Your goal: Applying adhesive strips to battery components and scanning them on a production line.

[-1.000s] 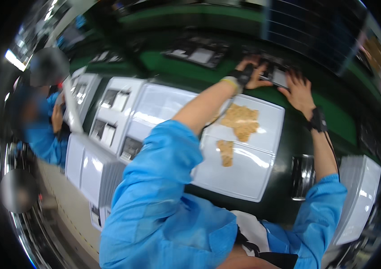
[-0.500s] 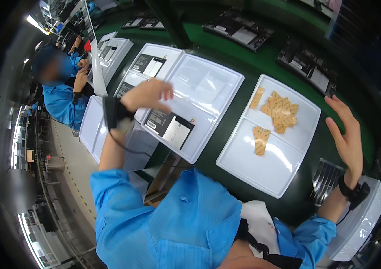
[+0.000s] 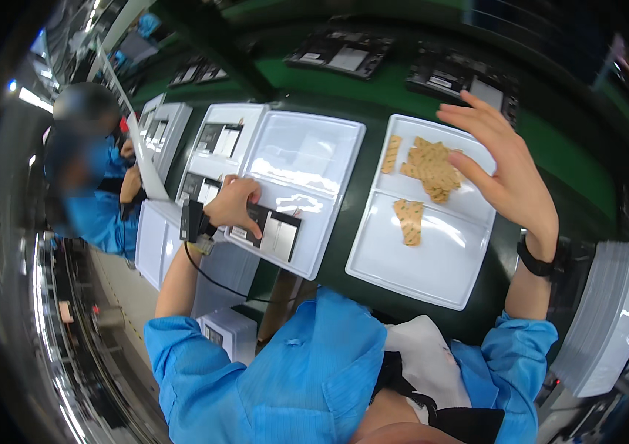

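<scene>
My left hand (image 3: 233, 206) is over the near-left corner of a white divided tray (image 3: 337, 185), at a flat black-and-silver battery pack (image 3: 282, 235). Its thumb overlaps the pack's black end. The curled fingers are apart from the thumb, and whether they touch the pack is unclear. My right hand (image 3: 510, 177) hovers, open and holding nothing, over the right edge of a second white tray (image 3: 433, 277). That tray bears a heap of tan adhesive pieces (image 3: 431, 169), a narrow tan strip (image 3: 391, 154) and a single tan piece (image 3: 408, 222) in its near compartment.
More battery packs (image 3: 220, 138) lie in the left tray's other compartments. Black device housings (image 3: 340, 53) line the green bench behind. Stacked white trays (image 3: 610, 318) stand at right. A cable runs from my left wrist. A person in blue (image 3: 92, 214) works at far left.
My left hand has lowered onto the near battery pack. My right hand has moved left and away from me, over the tray of tan pieces. The whole view has shifted slightly.
</scene>
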Tool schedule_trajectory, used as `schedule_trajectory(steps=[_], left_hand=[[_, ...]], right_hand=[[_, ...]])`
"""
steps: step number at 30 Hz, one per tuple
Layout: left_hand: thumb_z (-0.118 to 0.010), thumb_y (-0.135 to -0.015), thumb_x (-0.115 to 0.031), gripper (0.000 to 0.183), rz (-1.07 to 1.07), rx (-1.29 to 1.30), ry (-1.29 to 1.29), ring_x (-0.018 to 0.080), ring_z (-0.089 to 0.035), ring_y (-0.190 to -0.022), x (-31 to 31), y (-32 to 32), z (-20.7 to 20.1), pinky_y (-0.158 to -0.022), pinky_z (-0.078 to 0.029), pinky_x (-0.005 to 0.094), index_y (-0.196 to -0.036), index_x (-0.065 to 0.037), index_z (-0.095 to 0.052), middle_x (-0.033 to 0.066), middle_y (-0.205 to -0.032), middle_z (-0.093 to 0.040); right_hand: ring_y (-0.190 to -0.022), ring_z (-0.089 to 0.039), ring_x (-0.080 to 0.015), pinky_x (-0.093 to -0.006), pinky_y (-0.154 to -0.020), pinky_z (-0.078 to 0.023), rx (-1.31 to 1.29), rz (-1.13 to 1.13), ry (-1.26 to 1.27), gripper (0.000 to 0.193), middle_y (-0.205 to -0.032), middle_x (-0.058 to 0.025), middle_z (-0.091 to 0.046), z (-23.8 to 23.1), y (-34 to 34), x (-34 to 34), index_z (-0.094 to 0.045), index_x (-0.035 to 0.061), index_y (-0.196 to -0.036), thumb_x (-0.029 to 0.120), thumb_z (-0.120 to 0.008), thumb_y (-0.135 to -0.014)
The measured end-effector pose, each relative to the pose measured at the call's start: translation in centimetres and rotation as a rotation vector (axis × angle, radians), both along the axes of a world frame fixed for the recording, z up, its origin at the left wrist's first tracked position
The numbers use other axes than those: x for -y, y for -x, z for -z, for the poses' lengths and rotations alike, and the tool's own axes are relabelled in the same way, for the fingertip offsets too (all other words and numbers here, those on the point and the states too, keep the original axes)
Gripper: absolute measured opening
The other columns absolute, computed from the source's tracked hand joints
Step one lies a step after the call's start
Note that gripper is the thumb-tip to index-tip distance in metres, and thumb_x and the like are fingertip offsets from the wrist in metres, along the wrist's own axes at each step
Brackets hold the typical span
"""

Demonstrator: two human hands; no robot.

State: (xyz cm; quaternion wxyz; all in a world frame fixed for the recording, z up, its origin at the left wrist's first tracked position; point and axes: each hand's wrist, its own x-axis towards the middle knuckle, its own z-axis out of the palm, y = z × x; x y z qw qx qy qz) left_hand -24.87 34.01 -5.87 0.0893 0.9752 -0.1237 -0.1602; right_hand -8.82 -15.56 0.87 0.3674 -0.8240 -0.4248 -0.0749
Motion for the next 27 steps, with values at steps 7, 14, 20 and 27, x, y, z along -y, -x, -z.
schedule_trajectory(steps=[7, 14, 20, 27], left_hand=[[-0.091, -0.074, -0.022, 0.037, -0.137, -0.053, 0.221, 0.0276, -0.058, -0.072, -0.6, -0.4, -2.3, -0.067, -0.046, 0.0347, -0.091, 0.000, -0.067, 0.0104, -0.078, -0.063], [-0.069, -0.098, -0.003, 0.026, -0.383, 0.215, 1.046, 0.0099, -0.063, -0.096, 13.1, -7.9, -3.4, -0.083, -0.051, 0.0251, -0.119, 0.004, -0.057, 0.0062, -0.106, -0.069], [-0.071, -0.099, -0.008, 0.029, -0.424, 0.225, 1.389, 0.0077, -0.067, -0.096, 23.1, -14.9, 2.6, -0.085, -0.053, 0.0224, -0.123, 0.003, -0.060, 0.0060, -0.108, -0.073], [-0.072, -0.101, -0.022, 0.023, -0.559, -0.062, 1.765, 0.0036, -0.063, -0.078, 24.0, -15.3, 5.9, -0.069, -0.050, 0.0197, -0.108, -0.002, -0.063, 0.0008, -0.094, -0.072]], right_hand=[[-0.148, -0.037, -0.0387, -0.0484, -0.117, -0.035, -0.043, -0.029, -0.019, 0.045, -0.141, -0.0175, -0.061, 0.9, -1.2, 0.9, -0.064, 0.0025, -0.132, 0.032, -0.068, -0.099], [-0.113, -0.068, -0.0264, -0.0380, -0.097, -0.055, -0.410, -0.134, -0.444, 0.035, -0.124, -0.0117, -0.071, 2.7, -2.2, -2.9, -0.067, 0.0028, -0.129, 0.015, -0.071, -0.096], [-0.098, -0.072, -0.0159, -0.0276, -0.088, -0.058, -0.694, 0.116, -0.934, 0.023, -0.108, -0.0115, -0.073, 6.5, -3.2, -4.8, -0.069, -0.0044, -0.117, -0.001, -0.069, -0.095], [-0.086, -0.069, -0.0106, -0.0250, -0.083, -0.057, -0.841, 0.146, -0.942, 0.018, -0.098, -0.0076, -0.073, 9.3, -4.1, -5.2, -0.070, -0.0049, -0.111, -0.001, -0.069, -0.094]])
